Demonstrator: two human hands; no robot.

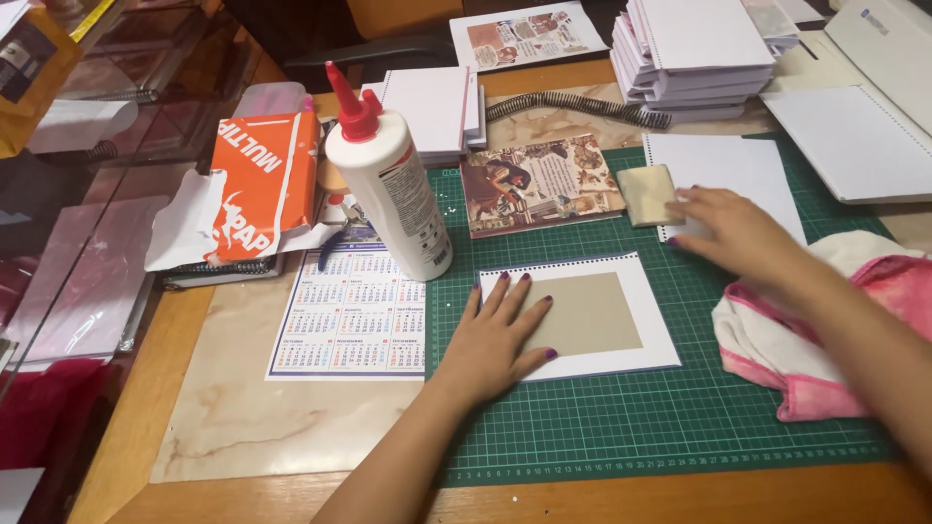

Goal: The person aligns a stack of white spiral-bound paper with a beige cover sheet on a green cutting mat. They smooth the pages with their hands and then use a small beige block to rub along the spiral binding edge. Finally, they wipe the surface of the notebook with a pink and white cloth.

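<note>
Worktop [243, 427] of pale marbled board is seen, and on it a green cutting mat [660, 417] is laid. At the mat's right edge a pink and white cloth [777, 349] is bunched. Behind the mat, stacks of white punched sheets [694, 53] and a black spiral coil [573, 107] are kept. On the mat a white punched cover sheet [621, 311] with a grey card panel [592, 312] is pressed flat by the left hand [495, 335], fingers spread and nothing gripped. A white glue bottle [393, 189] with a red cap stands upright just beside it. The right hand [733, 233] is stretched toward a small beige sponge [649, 194], fingers loosely apart; whether the sponge is touched cannot be told. The step in hand is judged to be smoothing the glued panel; next, the sponge must be grasped while the sheet is kept held flat.
</note>
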